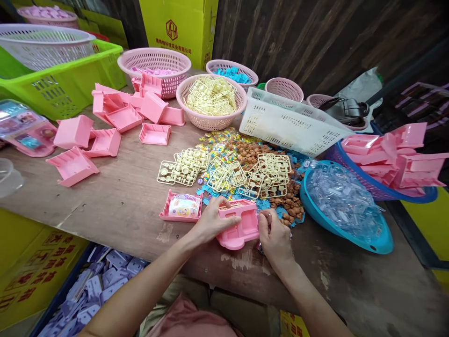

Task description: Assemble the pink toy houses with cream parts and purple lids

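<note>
My left hand (215,220) grips a pink plastic toy shell (249,224) with recessed compartments, its thumb lying across the top. Cream parts show along the shell's far edge. At the shell's right end, my right hand (277,238) has its fingers curled together; a small brownish thing seems to be between them, but I cannot make out what. Just left of my left hand is a pink tray (164,211) holding a printed packet (184,205). Beyond both hands lie cream sprue frames (275,175), brown figurines (291,206) and small blue pieces (264,204).
Pink plastic shells (124,117) are heaped at back left. A basket of cream frames (212,122) stands behind, beside a white basket (291,124). At right are a blue basin (351,238) of clear parts and a basket (382,189) of pink parts. Purple parts (94,285) fill a bin below left.
</note>
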The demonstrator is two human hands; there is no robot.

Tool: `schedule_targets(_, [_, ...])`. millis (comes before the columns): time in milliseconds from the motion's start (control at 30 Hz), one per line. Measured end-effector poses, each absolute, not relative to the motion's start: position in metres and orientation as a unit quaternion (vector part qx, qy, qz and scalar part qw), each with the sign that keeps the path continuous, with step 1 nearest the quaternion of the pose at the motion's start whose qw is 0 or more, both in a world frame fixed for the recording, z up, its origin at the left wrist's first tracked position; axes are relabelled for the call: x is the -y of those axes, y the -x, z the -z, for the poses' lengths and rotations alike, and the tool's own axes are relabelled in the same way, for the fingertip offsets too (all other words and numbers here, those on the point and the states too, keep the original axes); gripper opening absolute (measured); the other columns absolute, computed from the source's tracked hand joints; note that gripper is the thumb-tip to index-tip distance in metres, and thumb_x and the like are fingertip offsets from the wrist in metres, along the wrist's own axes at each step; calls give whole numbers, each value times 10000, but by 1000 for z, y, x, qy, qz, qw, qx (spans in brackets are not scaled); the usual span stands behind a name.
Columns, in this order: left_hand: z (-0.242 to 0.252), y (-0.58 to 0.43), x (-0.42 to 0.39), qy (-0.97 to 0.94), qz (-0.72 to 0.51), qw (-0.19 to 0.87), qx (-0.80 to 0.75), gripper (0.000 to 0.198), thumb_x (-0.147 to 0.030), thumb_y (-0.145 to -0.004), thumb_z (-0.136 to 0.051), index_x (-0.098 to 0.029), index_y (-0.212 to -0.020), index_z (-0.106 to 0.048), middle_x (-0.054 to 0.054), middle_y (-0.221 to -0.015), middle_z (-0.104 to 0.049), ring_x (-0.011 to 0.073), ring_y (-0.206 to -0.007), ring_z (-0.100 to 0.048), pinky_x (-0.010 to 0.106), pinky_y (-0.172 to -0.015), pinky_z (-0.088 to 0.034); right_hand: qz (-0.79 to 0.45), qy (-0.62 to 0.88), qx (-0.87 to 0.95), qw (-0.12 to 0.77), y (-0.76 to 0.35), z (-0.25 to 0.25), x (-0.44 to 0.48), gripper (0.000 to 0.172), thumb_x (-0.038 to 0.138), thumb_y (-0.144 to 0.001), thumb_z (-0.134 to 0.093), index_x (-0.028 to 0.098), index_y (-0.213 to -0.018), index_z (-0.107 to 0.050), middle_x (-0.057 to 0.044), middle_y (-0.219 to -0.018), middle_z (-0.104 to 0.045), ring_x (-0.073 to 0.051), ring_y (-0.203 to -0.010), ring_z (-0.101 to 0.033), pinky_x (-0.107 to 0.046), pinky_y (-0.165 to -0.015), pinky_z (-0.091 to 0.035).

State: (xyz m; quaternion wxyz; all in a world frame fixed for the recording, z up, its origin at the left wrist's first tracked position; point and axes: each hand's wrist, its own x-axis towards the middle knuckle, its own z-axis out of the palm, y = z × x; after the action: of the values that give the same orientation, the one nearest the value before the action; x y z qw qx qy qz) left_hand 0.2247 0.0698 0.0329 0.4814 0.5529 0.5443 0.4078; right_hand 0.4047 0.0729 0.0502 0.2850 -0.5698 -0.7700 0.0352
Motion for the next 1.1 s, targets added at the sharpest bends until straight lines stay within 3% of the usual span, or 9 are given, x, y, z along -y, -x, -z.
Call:
schedule_targets(167, [-36, -224, -70, -517, -414, 506, -552, 320, -411, -663, -659, -194, -819, -481, 21, -909, -523, 189, -893, -494, 290, -782, -398, 23, 574, 777, 256, -394, -48, -68, 357, 340, -934, -279, 158, -801, -556, -62, -596, -606, -179, -498, -565, -262, -444, -379])
schedule_targets(267, [-37, -222, -70, -494, -409, 530, -555, 352, -436, -646, -659, -193, -820, -473, 17, -874, -528, 172, -816, -500, 265, -696, -403, -47, 556, 781, 280, -390, -48, -59, 452, 486, -912, -289, 131, -1010, -552, -144, -887, -638, -251, -822, -606, -378, -692, -499])
schedule_targets(433, [-38, -222, -69, -498, -421, 516, -556, 375, -490, -652, -642, -191, -823, -493, -2, -796, -519, 158, -751, -486, 252, -654, -395, -327, 542, 704, 322, -393, -43, -50, 585, 521, -866, -404, 186, -1343, -354, -148, -1355, -455, -253, -1280, -393, -479, -1031, -352])
schedule_targets(533, [-38, -225, -68, -491, -421, 508, -569, 407, -493, -608, -680, -188, -807, -498, -10, -783, -517, 148, -729, -483, 245, -652, -393, -411, 547, 637, 355, -391, -38, -50, 653, 508, -803, -536, 204, -1353, -360, -134, -1329, -501, -245, -1236, -461, -436, -1001, -403])
schedule_targets(633, [-36, -225, -67, -474, -421, 527, -566, 408, -486, -604, -690, -188, -793, -485, -19, -761, -523, 134, -692, -491, 235, -633, -399, -334, 574, 643, 381, -386, -33, -47, 630, 512, -783, -562, 177, -1304, -446, -152, -1230, -589, -270, -1112, -566, -444, -925, -460])
schedule_targets(767, [-34, -222, -66, -476, -416, 547, -549, 386, -477, -629, -681, -194, -799, -480, -25, -738, -541, 126, -650, -504, 224, -592, -410, -246, 562, 679, 404, -395, -31, -46, 453, 459, -910, -328, 169, -1107, -614, -138, -1099, -666, -240, -1058, -605, -388, -902, -474])
schedule_targets(900, [-36, -220, -64, -506, -387, 519, -570, 364, -464, -630, -680, -195, -797, -501, -16, -741, -553, 146, -669, -528, 236, -595, -416, -281, 598, 639, 394, -434, -32, -60, 521, 411, -947, -181, 175, -993, -643, -90, -867, -710, -195, -822, -665, -310, -728, -512])
schedule_targets(1000, [-37, -219, -63, -530, -373, 495, -578, 326, -443, -651, -665, -198, -806, -518, -5, -766, -568, 164, -703, -545, 254, -626, -426, -117, 677, 639, 345, -469, -32, -80, 417, 391, -922, -300, 137, -1020, -616, -117, -920, -668, -221, -841, -632, -321, -720, -475])
schedule_targets(1100, [-37, -219, -62, -539, -374, 479, -584, 315, -431, -651, -668, -200, -819, -534, 8, -823, -576, 179, -745, -555, 273, -656, -436, 11, 746, 638, 191, -486, -33, -100, 289, 331, -883, -439, 151, -1034, -607, -122, -993, -625, -236, -832, -617, -307, -658, -428])
